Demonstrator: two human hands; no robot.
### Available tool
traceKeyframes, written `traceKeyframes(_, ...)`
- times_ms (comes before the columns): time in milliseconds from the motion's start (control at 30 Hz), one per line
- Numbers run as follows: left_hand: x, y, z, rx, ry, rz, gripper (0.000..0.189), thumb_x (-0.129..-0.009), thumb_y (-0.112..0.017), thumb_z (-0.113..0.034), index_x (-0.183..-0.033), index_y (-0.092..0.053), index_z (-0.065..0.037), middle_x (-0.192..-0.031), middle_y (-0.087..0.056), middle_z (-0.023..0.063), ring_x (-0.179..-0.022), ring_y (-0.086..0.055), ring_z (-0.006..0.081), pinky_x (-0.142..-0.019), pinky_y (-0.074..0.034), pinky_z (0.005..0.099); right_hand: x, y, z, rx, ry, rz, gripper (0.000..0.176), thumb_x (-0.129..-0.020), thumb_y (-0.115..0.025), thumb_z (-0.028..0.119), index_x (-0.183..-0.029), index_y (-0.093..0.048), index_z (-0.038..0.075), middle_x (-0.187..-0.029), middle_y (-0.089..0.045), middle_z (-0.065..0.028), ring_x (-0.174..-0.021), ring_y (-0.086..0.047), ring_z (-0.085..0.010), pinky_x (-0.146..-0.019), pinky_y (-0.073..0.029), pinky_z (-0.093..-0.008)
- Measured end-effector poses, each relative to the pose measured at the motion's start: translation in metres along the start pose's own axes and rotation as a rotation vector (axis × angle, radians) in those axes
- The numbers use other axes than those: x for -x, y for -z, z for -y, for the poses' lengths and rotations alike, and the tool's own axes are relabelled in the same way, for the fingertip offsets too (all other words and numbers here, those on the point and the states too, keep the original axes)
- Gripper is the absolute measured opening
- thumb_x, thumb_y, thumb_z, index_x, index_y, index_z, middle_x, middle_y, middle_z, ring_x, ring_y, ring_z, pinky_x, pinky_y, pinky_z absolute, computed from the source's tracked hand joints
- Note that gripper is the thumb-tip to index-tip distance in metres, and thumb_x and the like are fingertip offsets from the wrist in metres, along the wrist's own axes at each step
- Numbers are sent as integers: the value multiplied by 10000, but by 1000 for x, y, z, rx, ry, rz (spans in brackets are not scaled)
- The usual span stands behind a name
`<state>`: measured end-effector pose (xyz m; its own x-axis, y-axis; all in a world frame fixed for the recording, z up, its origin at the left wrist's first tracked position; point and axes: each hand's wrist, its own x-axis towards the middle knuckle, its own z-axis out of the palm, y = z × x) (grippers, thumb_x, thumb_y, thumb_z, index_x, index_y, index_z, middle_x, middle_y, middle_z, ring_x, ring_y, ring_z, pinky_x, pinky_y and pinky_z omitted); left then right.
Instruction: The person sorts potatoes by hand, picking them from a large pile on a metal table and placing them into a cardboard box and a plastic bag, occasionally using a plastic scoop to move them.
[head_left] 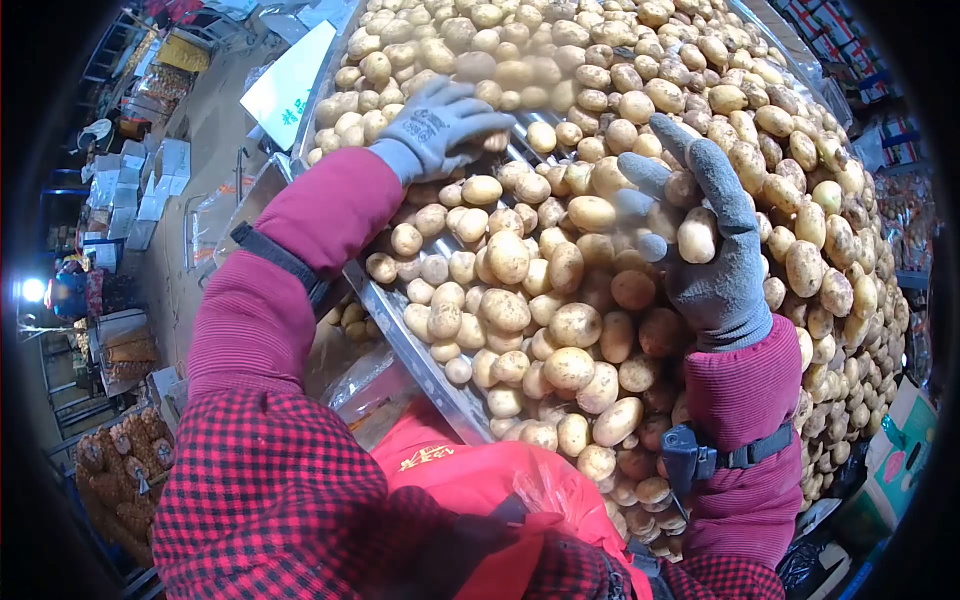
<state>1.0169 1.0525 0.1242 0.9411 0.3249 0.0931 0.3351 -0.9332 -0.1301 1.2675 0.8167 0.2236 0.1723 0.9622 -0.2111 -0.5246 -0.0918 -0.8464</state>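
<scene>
A large heap of potatoes [570,370] covers a metal-edged table [425,355]. My left hand [435,130], in a grey glove, reaches over the heap's left part, palm down, its curled fingers on a small potato [496,141]. On the right, my right hand [705,235], also gloved in grey, is turned partly palm up above the heap. Its fingers curl around a pale potato [697,236], with a browner one [682,189] beside it.
A white sheet with green writing [290,90] stands at the table's left edge. Netted sacks [120,470] lie at the lower left, with stacked white boxes [125,190] above. A green carton [900,455] is at the lower right.
</scene>
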Motion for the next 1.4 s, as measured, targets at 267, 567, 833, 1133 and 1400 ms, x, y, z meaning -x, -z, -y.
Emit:
traceKeyframes(267, 11, 13, 18, -62, 288, -220, 505, -878, -742, -379, -1353, -634, -242, -1371, -616, 45, -1266, -552, 282, -1096, -379, 467, 3, 2, -9, 76, 124, 29, 489, -1062, -501, 409, -1480, -539, 158, -1281, -657, -141, -1020, -687, -167, -664, -526, -205)
traceKeyframes(567, 27, 28, -28, -126, -96, 360, 331, -886, -642, -162, -1211, -669, -213, -1174, -657, 22, -1021, -680, 229, -823, -530, 416, -2, 4, -28, 509, 559, 135, 480, -1055, -548, 235, -1517, -486, 120, -1329, -636, -170, -1057, -686, -193, -702, -555, -189)
traceKeyframes(833, -8, 18, -55, -388, 28, 641, 139, -919, -643, -213, -1033, -723, -211, -1055, -665, 11, -994, -672, 221, -785, -468, 457, -2, 5, 6, -158, -102, 43, 465, -1052, -549, 357, -1454, -560, 123, -1237, -655, -144, -1010, -696, -234, -718, -553, -251)
traceKeyframes(1133, 3, 13, -42, -467, -13, 490, 135, -910, -621, -240, -993, -728, -251, -1059, -646, -10, -1122, -561, 229, -886, -415, 450, 8, -8, 18, 56, -62, 69, 582, -986, -531, 27, -1540, -457, 189, -1327, -621, -117, -1027, -666, -151, -662, -482, -176)
traceKeyframes(1400, 9, 21, -34, -230, -75, 611, 224, -881, -652, -233, -1095, -708, -270, -1071, -699, -7, -1146, -606, 234, -857, -476, 420, 9, -12, 21, -72, -138, -6, 450, -1043, -521, 349, -1464, -545, 193, -1249, -628, -101, -1017, -676, -195, -641, -498, -229)
